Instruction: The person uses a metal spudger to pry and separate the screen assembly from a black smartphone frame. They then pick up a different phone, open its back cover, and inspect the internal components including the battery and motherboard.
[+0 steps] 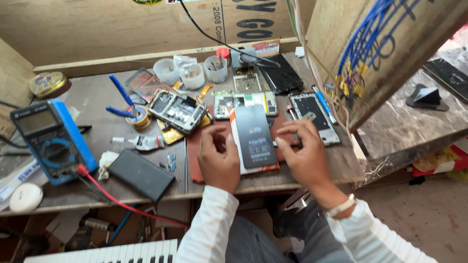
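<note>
A flat black phone screen panel on a white backing lies on a reddish-brown mat at the bench's front edge. My left hand rests against the panel's left edge, fingers curled along it. My right hand touches the panel's right edge, with the fingertips bent toward it. Whether it pinches a small part is too small to tell. Just behind the panel lie an opened phone body and other phone frames showing their circuit boards.
A blue multimeter with a red lead sits at the left. A black slab, blue-handled pliers, a solder spool and small plastic cups crowd the wooden bench. Blue wires hang on the right wooden panel.
</note>
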Tool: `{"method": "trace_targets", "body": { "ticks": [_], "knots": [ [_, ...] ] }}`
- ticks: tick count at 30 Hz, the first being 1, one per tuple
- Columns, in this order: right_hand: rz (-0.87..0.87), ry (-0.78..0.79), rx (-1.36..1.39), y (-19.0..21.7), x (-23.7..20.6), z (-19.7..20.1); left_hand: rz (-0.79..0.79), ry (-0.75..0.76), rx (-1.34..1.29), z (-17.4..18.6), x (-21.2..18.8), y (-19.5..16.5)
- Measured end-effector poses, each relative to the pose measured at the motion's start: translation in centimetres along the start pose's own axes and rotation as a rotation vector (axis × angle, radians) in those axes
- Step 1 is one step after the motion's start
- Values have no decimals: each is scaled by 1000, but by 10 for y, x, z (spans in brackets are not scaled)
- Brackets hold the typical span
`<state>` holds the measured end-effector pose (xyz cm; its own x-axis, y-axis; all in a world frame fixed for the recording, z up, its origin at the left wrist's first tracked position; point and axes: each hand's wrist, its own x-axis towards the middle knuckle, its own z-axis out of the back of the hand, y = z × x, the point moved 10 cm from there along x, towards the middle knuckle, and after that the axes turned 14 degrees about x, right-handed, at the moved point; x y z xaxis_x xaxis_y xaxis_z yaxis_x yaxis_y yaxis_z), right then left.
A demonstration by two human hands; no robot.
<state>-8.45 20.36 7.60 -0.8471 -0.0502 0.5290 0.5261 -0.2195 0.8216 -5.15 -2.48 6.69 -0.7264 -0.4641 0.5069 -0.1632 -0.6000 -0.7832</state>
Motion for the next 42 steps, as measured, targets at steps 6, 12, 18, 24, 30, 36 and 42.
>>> {"method": "trace_targets", "body": {
  "ticks": [6,12,18,24,30,36,42],
  "knots": [
    [187,-2,-20,17,-11,5,23,-71,-59,7,-12,6],
    [67,-37,130,-1,-14,17,18,-44,-25,5,-16,-1],
    [73,-29,102,1,-14,19,-27,-49,58,4,-18,-9],
    [13,11,61,0,-12,14,2,39,86,-6,-15,-8],
    [6,14,83,-5,-15,16,-16,57,90,-8,-17,-10],
    [119,-12,34,4,-15,21,-34,71,85,-7,-18,-17],
    [182,5,-22,10,-16,17,-32,79,44,-7,-20,-16]
  ]
}}
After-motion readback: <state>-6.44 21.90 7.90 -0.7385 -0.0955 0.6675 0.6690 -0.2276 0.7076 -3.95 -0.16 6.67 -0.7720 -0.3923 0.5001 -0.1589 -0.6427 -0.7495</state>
